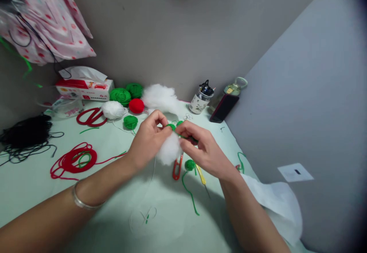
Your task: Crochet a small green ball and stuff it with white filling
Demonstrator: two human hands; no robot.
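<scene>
My left hand pinches a small green crocheted piece between thumb and fingertips. From the other side my right hand closes its fingers at the same piece, where a green strand shows; whether a tool is also in them I cannot make out. Below the fingertips is a white tuft of stuffing. On the table under my right hand lie an orange-handled tool, a green crocheted ball with a yarn tail, and a yellow-handled crochet hook.
Green yarn balls, a red ball, white yarn, stuffing and a tissue box line the back. Red scissors, red cord and black yarn lie left. A jar and phone stand right.
</scene>
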